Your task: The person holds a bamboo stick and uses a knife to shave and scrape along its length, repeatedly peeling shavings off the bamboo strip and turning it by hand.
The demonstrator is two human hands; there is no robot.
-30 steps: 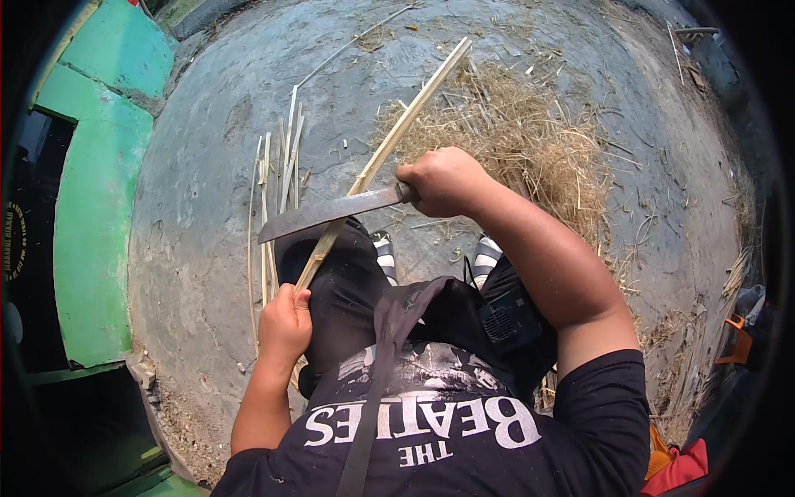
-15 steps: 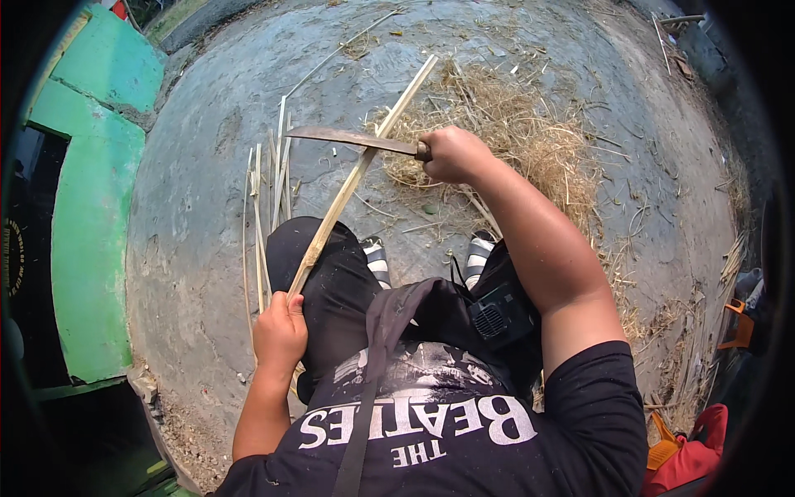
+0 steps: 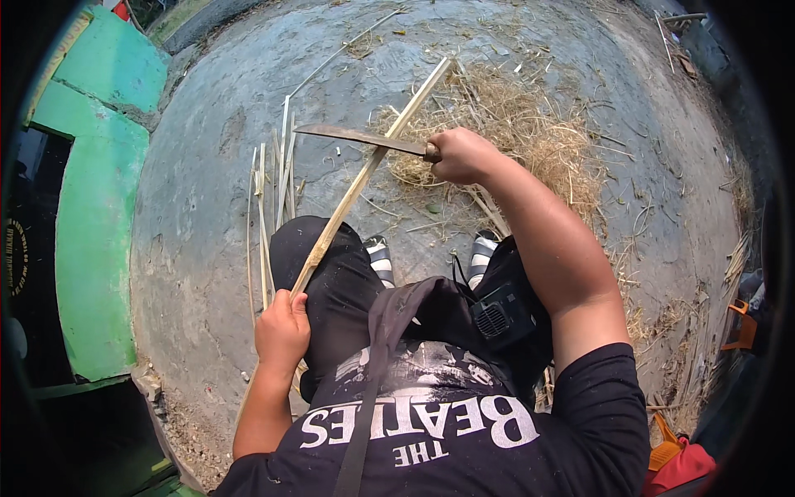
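My left hand (image 3: 282,331) is closed around the near end of a long pale bamboo strip (image 3: 345,204), which slants up and away to the right across my left knee. In my right hand (image 3: 460,156) I grip the wooden handle of a machete (image 3: 354,135). Its long dark blade lies across the strip, a little beyond the strip's middle, with the tip pointing left. Whether the edge bites into the strip I cannot tell. Several thin split strips (image 3: 262,192) lie by my left leg.
A heap of curly shavings (image 3: 513,124) covers the ground ahead to the right. A long thin strip (image 3: 331,60) lies farther off. At left stands a green wall (image 3: 98,240). A black box-shaped device (image 3: 502,315) rests at my lap; a red cloth (image 3: 683,465) is at lower right.
The bamboo strip's far end and the machete have shifted slightly right in view, along with most of the scene. Both hands keep their holds.
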